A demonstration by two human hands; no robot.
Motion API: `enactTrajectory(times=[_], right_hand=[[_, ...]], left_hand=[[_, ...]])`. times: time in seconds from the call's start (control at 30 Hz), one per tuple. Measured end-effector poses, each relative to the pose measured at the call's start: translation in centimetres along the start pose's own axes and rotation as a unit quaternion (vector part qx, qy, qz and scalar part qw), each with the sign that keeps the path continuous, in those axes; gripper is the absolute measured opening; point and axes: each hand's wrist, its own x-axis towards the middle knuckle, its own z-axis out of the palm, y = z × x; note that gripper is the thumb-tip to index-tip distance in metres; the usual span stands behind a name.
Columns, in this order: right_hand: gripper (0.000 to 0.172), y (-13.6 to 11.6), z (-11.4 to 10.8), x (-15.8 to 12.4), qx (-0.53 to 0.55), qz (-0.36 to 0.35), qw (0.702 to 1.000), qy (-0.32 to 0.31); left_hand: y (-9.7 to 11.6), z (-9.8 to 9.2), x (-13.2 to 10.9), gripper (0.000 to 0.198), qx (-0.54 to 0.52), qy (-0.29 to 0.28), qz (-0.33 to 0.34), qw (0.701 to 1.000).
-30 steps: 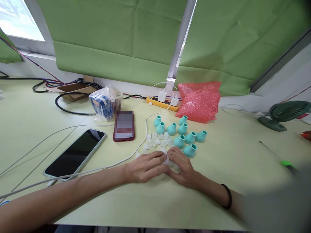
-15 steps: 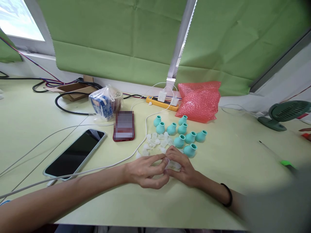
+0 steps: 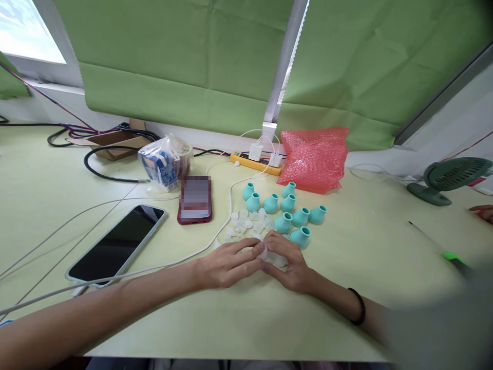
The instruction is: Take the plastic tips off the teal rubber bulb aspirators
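Note:
My left hand (image 3: 225, 264) and my right hand (image 3: 288, 262) meet fingertip to fingertip on the pale green table (image 3: 246, 318). Between them they pinch a small translucent plastic piece (image 3: 269, 256). Just beyond my fingers lies a loose heap of several more translucent pieces (image 3: 244, 226). To the right of the heap stand several teal rubber caps (image 3: 287, 210), the nearest one touching distance from my right hand. Both hands have their fingers closed on the piece.
A black phone (image 3: 115, 241) and a red phone (image 3: 195, 199) lie at the left, with white cables (image 3: 115, 200) across the table. A bagged carton (image 3: 164, 162), a yellow power strip (image 3: 256, 162), pink bubble wrap (image 3: 314, 156) and a green fan (image 3: 449, 177) stand behind. Another person's fingers (image 3: 483, 211) show at the right edge.
My left fingers lifted and curled, then settled flat again against my right fingertips. The hands stay at the same spot with the translucent piece.

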Motion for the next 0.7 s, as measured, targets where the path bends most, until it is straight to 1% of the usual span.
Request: enactTrajectory(times=[0.1,0.2,0.27,0.33,0.43,0.5,0.57,0.6,0.67,0.7], right_hand=[[0.006,-0.2,-0.2,0.2,-0.007,0.019,0.999,-0.026],[0.007,0.0,-0.3,0.2,-0.02,0.016,0.999,-0.037],[0.008,0.1,-0.1,0.2,-0.03,-0.001,0.999,-0.031],[0.015,0.2,0.1,0.0,-0.045,-0.028,0.999,-0.007],[0.027,-0.3,0.2,0.0,-0.068,-0.052,0.995,0.053],[0.028,-0.7,-0.2,0.1,-0.088,-0.048,0.992,0.081],[0.027,-1.0,-1.1,0.5,-0.129,-0.036,0.986,0.099],[0.025,-1.0,-1.6,0.7,-0.161,-0.025,0.981,0.105],[0.02,-0.7,-2.8,1.2,-0.245,-0.008,0.963,0.111],[0.017,-0.4,-3.4,1.5,-0.294,0.0,0.95,0.103]], left_hand=[[-0.1,0.0,0.0,0.014,0.005,0.001,0.01,1.0],[-0.1,-0.1,0.0,0.013,0.009,0.003,0.015,1.0],[0.0,-0.2,0.1,0.012,0.015,0.003,0.015,1.0],[0.1,-0.2,0.1,0.011,0.018,0.0,0.016,1.0],[0.1,0.0,0.0,0.009,0.024,-0.001,0.005,1.0],[0.1,0.2,0.0,0.017,0.037,0.02,-0.017,0.999],[0.1,0.4,0.0,0.025,0.048,0.037,-0.044,0.997],[0.1,0.5,0.1,0.026,0.05,0.037,-0.058,0.996],[0.2,0.5,0.3,0.025,0.045,0.019,-0.083,0.995],[0.3,0.5,0.3,0.025,0.042,0.009,-0.09,0.995]])
